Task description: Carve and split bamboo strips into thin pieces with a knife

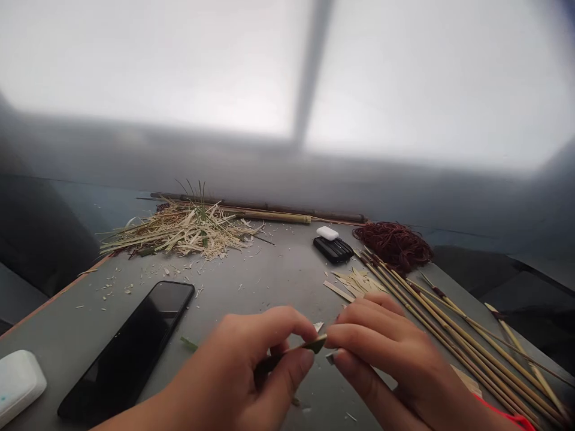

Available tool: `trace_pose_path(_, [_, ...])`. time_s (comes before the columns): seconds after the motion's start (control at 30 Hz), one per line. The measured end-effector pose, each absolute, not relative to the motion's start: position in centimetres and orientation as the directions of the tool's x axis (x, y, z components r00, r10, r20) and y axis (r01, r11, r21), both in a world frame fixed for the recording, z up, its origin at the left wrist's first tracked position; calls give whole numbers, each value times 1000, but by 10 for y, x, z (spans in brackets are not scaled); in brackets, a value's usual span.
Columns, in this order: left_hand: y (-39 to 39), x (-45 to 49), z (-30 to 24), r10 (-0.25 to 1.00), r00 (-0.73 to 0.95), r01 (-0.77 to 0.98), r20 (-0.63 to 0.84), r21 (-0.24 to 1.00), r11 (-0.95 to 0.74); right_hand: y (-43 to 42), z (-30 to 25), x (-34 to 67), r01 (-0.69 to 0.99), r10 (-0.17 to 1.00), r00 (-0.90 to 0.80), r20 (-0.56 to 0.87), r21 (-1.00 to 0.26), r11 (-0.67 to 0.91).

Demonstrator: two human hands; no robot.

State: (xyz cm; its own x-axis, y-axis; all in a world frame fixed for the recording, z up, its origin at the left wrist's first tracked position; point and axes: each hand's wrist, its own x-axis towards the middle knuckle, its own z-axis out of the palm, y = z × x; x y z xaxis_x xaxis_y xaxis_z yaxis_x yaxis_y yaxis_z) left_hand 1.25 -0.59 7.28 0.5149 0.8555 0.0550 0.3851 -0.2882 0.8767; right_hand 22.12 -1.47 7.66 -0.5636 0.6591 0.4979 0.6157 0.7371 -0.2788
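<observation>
My left hand (269,365) is closed, pinching a short green bamboo strip (315,344) between thumb and index finger. The strip's pale cut end points toward my right hand (390,353), whose fingertips are close to it. Between my right thumb and fingers shows a small flat grey piece (331,358); most of it is hidden, so I cannot tell its kind. Several pale, pointed slivers (359,281) lie on the table just beyond my right hand.
The grey table (269,269) bears a phone (130,347) and white case (20,383) at left, a heap of shavings (193,230) behind. A white case (327,233) rests on a black case (333,249). Dark red cord (395,245) and long thin sticks (453,335) lie right, bamboo poles (269,215) behind.
</observation>
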Motion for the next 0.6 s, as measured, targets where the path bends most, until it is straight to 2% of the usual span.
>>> trace_pose_path(0.2, [-13, 14, 76, 863, 499, 426, 76, 846, -320, -15, 76, 219, 605, 612, -505, 608, -255, 754])
trace_pose_path(0.43, [-14, 16, 78, 879, 467, 383, 95, 874, -298, -18, 77, 220, 618, 578, -521, 627, -190, 763])
trace_pose_path(0.6, [-15, 18, 79, 876, 480, 396, 51, 878, -268, -17, 74, 220, 635, 569, -514, 642, -162, 756])
